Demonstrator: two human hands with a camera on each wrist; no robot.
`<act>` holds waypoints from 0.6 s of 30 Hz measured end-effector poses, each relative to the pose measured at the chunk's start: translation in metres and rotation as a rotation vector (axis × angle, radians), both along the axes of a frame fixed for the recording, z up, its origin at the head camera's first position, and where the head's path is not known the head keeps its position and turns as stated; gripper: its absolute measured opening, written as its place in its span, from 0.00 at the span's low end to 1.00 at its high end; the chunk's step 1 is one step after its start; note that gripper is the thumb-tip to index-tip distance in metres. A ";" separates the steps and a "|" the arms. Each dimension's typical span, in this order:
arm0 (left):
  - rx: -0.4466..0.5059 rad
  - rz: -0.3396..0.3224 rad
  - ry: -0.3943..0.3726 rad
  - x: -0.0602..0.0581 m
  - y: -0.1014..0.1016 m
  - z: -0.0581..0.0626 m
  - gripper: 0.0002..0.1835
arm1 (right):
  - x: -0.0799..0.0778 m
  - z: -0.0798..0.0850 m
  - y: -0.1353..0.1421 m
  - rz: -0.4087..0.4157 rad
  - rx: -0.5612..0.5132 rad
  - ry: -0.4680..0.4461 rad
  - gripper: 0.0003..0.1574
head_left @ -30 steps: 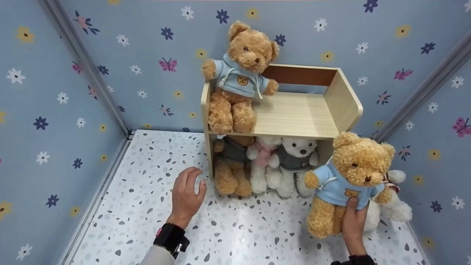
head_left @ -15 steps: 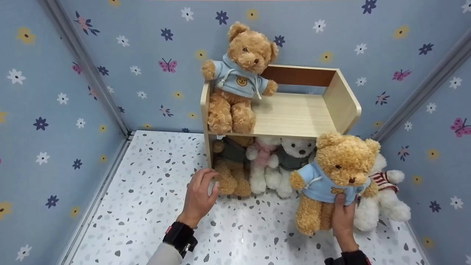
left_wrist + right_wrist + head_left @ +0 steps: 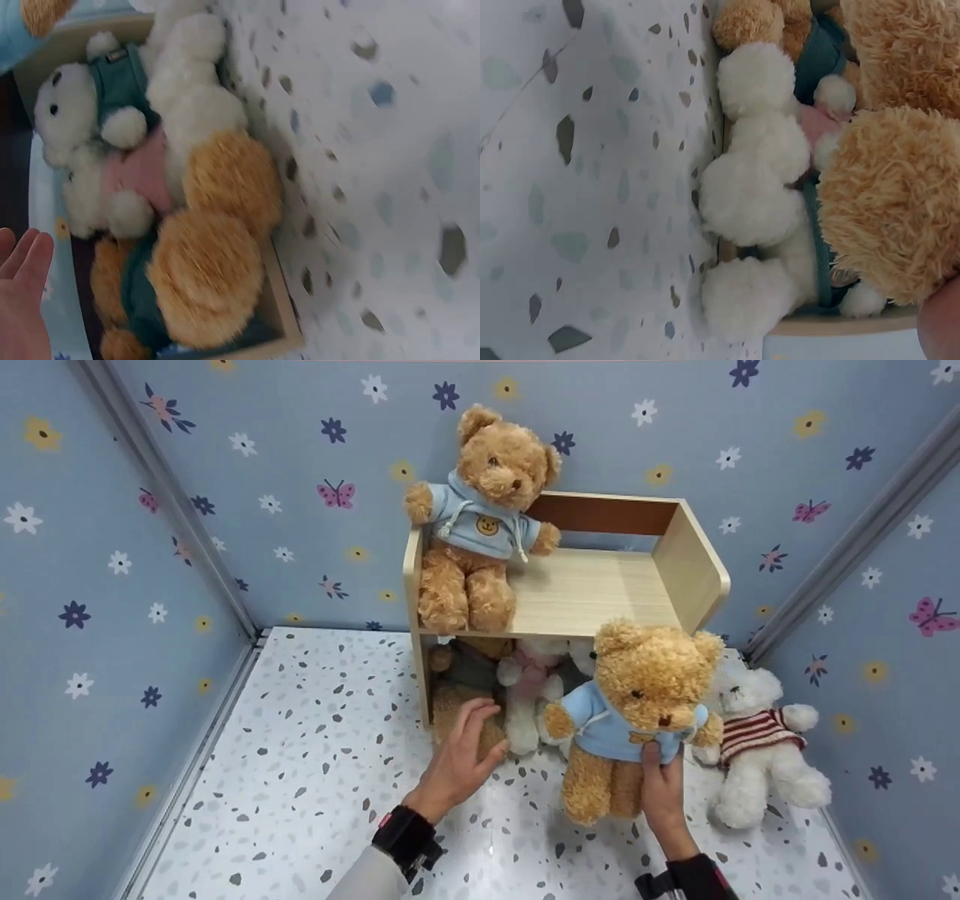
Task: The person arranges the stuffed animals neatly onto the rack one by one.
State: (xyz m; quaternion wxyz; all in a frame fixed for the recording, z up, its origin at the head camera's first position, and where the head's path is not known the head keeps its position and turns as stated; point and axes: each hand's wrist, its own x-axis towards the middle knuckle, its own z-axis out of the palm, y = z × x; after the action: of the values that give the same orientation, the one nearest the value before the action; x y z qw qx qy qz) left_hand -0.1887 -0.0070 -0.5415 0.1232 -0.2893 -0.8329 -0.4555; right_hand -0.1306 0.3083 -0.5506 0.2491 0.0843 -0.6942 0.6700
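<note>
A golden teddy bear in a light blue hoodie is held upright by my right hand, its thumb pressed over the hoodie's front. In the right wrist view the bear's curly legs fill the right side. My left hand holds nothing, fingers loosely extended before the lower shelf, overlapping the brown bear there. In the left wrist view that brown bear sits beside a white plush in pink and a white one in a dark green top.
The wooden shelf unit stands against the flowered wall. A brown teddy in a blue hoodie sits at its top left. On the speckled floor, a white plush in a striped sweater leans at the right.
My right hand has carried the golden bear leftward, past the front of the shelf, uncovering the striped-sweater plush. My left hand has moved right toward the lower shelf.
</note>
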 end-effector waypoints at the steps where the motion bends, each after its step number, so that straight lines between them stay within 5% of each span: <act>1: 0.011 -0.026 -0.031 0.001 0.005 0.003 0.31 | 0.000 0.001 -0.003 0.010 0.005 -0.004 0.11; 5: 0.104 -0.147 -0.153 0.002 0.023 0.014 0.39 | -0.002 0.004 -0.016 0.022 0.039 -0.041 0.19; 8: 0.189 -0.199 -0.253 0.002 0.032 0.021 0.45 | -0.003 0.005 -0.025 0.052 0.054 -0.078 0.10; 13: 0.284 -0.177 -0.289 0.003 0.042 0.032 0.49 | -0.004 0.004 -0.036 0.132 0.080 -0.101 0.35; 18: 0.320 -0.127 -0.264 0.001 0.047 0.037 0.48 | -0.007 0.003 -0.043 0.161 0.094 -0.122 0.36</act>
State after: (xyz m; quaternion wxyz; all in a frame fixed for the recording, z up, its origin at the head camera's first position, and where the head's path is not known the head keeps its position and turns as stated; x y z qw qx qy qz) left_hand -0.1872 0.0404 -0.5047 0.0284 -0.2555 -0.7389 -0.6228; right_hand -0.1380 0.2657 -0.5475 0.1476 0.1104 -0.7297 0.6584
